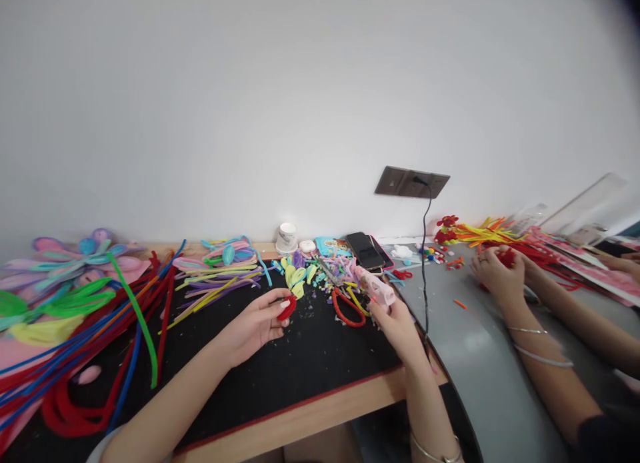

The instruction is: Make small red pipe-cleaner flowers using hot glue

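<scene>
Between the thumb and fingers of my left hand (pixel 263 320) is a small red pipe-cleaner piece (pixel 287 308), bent into a rounded shape. My right hand (pixel 397 326) is wrapped round a pale pink hot glue gun (pixel 379 288), and part of its body is hidden by the fingers. Just left of that hand lie scissors with orange-red handles (pixel 349 310). Behind them is a heap of cut pastel pipe-cleaner bits (pixel 325 270), with yellow looped pieces (pixel 299 280) at its left side.
Long red and blue pipe cleaners (pixel 120 316) and finished-looking petals (pixel 85 250) cover the left side. At the wall stand a paper cup (pixel 287 236) and phones (pixel 364 251). A black cord (pixel 425 263) hangs from the socket (pixel 413 182). A co-worker's hands (pixel 500 270) hold something red at the right.
</scene>
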The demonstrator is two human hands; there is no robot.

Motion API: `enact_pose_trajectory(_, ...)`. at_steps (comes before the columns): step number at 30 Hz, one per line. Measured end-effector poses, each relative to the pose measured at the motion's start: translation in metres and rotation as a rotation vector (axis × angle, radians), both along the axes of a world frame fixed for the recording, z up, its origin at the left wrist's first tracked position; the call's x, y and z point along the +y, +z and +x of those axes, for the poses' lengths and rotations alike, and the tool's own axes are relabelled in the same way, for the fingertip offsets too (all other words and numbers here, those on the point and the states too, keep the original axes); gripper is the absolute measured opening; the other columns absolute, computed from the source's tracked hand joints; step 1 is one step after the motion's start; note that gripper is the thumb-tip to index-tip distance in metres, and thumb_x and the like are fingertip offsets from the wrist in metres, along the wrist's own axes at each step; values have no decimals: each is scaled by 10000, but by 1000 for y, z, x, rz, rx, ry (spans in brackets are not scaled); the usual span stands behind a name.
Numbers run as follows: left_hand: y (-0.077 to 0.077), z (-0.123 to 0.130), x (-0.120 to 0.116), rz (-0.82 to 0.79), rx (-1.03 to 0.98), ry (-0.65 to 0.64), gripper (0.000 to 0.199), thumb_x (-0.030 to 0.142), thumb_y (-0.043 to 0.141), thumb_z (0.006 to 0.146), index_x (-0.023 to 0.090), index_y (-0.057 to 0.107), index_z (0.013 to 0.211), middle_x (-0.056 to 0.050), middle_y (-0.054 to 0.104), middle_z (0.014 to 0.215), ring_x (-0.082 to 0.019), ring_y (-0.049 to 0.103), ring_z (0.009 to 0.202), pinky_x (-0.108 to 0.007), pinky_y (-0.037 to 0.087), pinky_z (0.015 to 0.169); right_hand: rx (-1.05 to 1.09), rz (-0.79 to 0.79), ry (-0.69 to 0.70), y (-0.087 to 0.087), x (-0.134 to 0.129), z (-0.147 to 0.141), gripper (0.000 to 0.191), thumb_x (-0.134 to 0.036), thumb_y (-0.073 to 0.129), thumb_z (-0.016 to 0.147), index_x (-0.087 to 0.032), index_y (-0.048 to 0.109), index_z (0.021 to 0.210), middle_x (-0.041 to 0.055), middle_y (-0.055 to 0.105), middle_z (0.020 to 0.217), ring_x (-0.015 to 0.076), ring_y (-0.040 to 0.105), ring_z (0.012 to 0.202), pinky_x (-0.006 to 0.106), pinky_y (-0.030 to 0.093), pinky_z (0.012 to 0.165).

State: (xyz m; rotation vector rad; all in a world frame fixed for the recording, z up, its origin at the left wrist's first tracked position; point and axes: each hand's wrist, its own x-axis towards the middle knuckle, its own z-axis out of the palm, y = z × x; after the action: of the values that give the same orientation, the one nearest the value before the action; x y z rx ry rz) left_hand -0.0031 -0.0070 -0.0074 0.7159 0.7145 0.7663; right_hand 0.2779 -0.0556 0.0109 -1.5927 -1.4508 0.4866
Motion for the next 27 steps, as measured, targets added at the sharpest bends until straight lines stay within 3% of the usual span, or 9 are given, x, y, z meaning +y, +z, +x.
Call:
enact_pose_trajectory(2,0,0,0,7,8,7,247,228,701,755,217,615,987,8,575,790,-72,583,612,-162,449,533,-111,-53,-82,2,-2,16,413,-317,516,779,-133,606,1138,83,692,980,227,632,846,309,480,741)
enact_pose_trajectory(7,0,-1,0,17,-7,25,245,215,706,748,206,615,975,6,569,782,-67,569,599,-163,449,541,-386,-224,-334,-2,-5,53,425,-315,490,782,-117,584,1147,125,689,999,252,647,887,306,465,742)
enact_pose_trajectory(13,-2,-1,2,19,-27,37,236,195,709,742,199,614,959,2,564,781,-67,559,599,-166,443,543,-568,-354,-510,-10,-8,82,476,-269,446,821,-56,503,1243,211,631,1118,292,612,1015,325,447,802)
enact_pose_trajectory(17,-2,0,3,22,-45,35,239,197,716,736,196,618,954,-1,568,775,-72,560,602,-173,440,544,-631,-362,-558,-10,-8,91,475,-221,440,817,-50,477,1259,226,616,1121,296,610,1000,328,452,778)
enact_pose_trajectory(22,-1,-1,2,21,-46,34,239,194,719,736,192,620,953,-2,575,770,-71,560,597,-179,444,551,-744,-483,-647,-12,-3,89,457,-142,425,812,-38,481,1253,240,631,1011,320,621,936,394,439,791)
enact_pose_trajectory(27,0,0,1,23,-67,34,239,189,726,726,184,625,943,-8,579,773,-76,564,599,-187,446,563,-780,-519,-665,-16,-5,85,485,-248,417,853,-33,463,1286,260,595,1071,357,580,1032,444,426,843)
